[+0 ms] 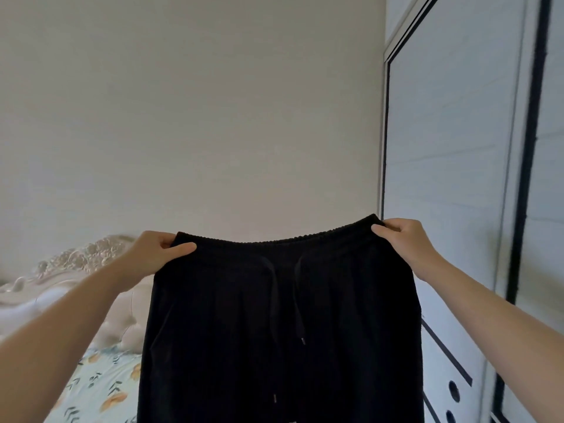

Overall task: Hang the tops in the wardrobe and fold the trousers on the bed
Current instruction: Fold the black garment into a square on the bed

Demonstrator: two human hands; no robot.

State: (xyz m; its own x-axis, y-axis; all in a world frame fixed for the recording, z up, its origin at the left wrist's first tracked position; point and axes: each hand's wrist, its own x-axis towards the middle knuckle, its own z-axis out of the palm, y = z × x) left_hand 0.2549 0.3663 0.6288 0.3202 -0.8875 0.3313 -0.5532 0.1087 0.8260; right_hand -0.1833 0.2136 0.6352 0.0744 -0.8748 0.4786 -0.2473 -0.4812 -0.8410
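Here the trousers (280, 331) are held up in the air by the waistband, spread wide in front of the person, so the step in hand looks like the folding half of the task, just at its start. The left hand (155, 253) pinches one corner of the waistband, thumb over the front, and the right hand (403, 239) pinches the other corner the same way. The drawstring (273, 300) dangles loose down the front (it may want tucking in). Next the legs likely need bringing together, then lowering onto the bed (100, 389), which lies low to the left with its padded headboard (67, 270). The wardrobe (457, 178) stands close on the right; its door looks closed. The trouser legs run out of view below.
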